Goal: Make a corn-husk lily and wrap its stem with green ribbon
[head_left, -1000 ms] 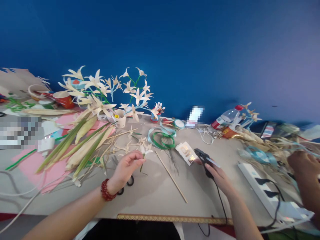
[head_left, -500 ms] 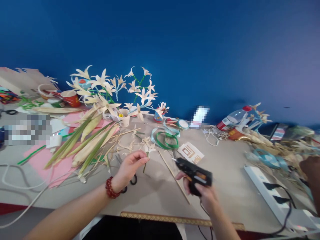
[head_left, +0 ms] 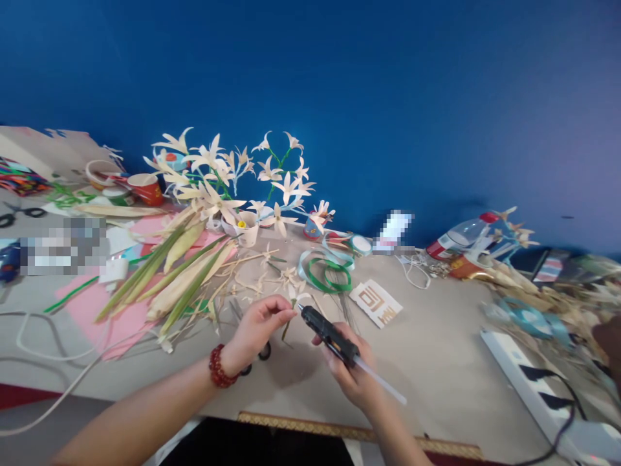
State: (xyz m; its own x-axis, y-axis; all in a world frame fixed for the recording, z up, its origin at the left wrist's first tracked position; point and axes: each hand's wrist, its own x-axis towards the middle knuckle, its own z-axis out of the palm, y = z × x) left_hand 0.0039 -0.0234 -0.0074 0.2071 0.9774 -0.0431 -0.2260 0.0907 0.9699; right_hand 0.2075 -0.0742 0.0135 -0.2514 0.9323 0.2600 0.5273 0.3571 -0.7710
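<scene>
My left hand is closed in a pinch on a small pale husk flower, whose thin greenish stem hangs below the fingertips. My right hand is wrapped round a black glue gun. A whitish glue stick juts out of its back end. The gun's nozzle points left and is right beside the flower at my left fingertips; whether it touches cannot be made out. Scissors with black handles lie partly hidden under my left wrist. Loose pale flowers and husk strips lie just beyond.
Corn husks lie on pink paper at left. Finished flowers stand in cups at the back. Green ribbon and a printed card lie beyond the gun. A power strip and a bottle are at right.
My right hand has brought the glue gun left and turned it, so its nozzle is now beside the flower. My left hand keeps its pinch. The view has shifted slightly.
</scene>
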